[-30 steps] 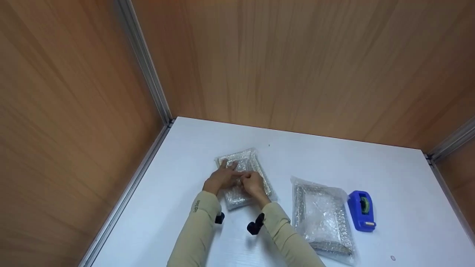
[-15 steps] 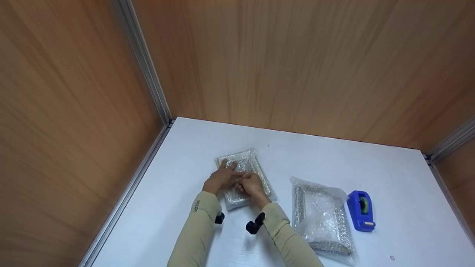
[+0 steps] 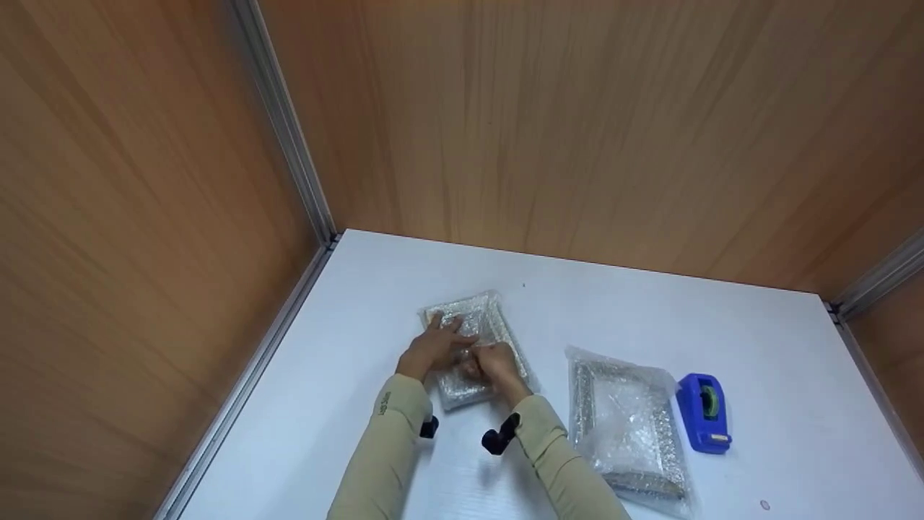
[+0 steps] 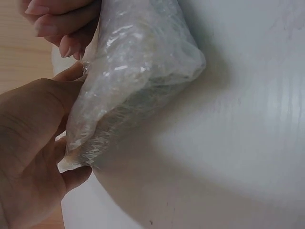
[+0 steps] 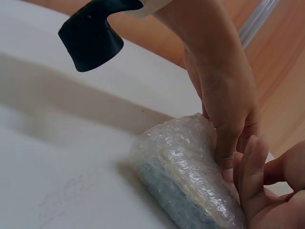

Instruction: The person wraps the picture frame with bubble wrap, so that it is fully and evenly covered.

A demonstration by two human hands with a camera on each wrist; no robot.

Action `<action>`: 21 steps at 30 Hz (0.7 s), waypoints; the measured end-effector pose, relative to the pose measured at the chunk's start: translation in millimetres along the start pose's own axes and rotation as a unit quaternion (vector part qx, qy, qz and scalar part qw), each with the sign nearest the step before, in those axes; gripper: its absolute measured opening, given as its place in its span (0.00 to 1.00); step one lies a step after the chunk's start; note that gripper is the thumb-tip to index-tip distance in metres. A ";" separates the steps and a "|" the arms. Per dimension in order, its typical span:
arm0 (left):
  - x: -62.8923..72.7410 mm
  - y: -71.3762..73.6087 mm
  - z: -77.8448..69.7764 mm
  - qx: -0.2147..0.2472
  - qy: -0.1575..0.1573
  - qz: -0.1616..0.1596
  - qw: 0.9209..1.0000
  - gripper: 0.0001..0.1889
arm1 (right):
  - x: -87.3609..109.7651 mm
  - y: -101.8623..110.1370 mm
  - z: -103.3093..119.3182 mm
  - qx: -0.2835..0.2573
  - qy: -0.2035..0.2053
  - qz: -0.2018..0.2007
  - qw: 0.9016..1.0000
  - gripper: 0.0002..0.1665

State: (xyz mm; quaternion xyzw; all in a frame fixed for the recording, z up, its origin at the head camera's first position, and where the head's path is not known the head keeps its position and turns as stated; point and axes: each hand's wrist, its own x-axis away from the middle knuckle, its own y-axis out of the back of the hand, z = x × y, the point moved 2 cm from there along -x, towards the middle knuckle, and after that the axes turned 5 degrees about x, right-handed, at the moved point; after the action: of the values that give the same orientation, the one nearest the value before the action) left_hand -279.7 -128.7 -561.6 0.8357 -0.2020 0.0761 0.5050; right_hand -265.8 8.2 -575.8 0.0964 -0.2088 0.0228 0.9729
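Note:
A flat bubble-wrapped package [image 3: 499,323] lies on the white table below both hands. Across its left side rests the left hand [image 3: 432,348], fingers spread forward and thumb toward the middle. The right hand [image 3: 498,365] is at the package's centre, fingers curled, pinching at the bubble wrap by the left thumb; the exact pinch is hidden. In the left wrist view, the left hand [image 4: 33,138] touches the edge of the package [image 4: 138,57], with the curled right fingertips [image 4: 71,45] close by. The right wrist view shows the package [image 5: 181,162] between the left hand [image 5: 226,90] and right hand [image 5: 281,205].
Another bubble-wrapped flat package [image 3: 628,426] lies on the table to the right. Beside it stands a blue tape dispenser [image 3: 702,415] with a roll in it. Wood-grain panels [image 3: 577,130] rise behind and at the left of the table [image 3: 375,274].
The right hand shifts slightly toward the person, and its fingers turn down more over the package. The left hand and both packages stay in place.

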 end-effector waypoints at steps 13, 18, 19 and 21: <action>-0.1 -1.1 -1.4 0.016 0.025 -0.010 1.000 0.23 | -1.4 -3.0 7.9 0.036 -0.052 0.050 0.997 0.08; -0.2 -1.2 -2.3 0.017 0.024 -0.008 1.000 0.23 | -3.7 -1.6 8.2 0.061 -0.055 0.047 0.996 0.09; -0.3 -1.2 -2.3 0.012 0.023 -0.009 1.000 0.23 | -4.0 -1.4 8.5 0.060 -0.057 0.049 0.995 0.09; 0.1 -0.6 -3.1 -0.001 0.019 -0.011 1.000 0.22 | -4.4 -0.9 9.1 0.061 -0.058 0.053 0.995 0.10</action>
State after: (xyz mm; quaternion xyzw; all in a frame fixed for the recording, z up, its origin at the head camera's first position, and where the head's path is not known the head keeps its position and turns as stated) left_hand -279.1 -125.8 -560.5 0.8356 -0.1829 0.0864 0.5108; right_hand -273.4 5.5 -569.6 0.1456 -0.2678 0.0814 0.9489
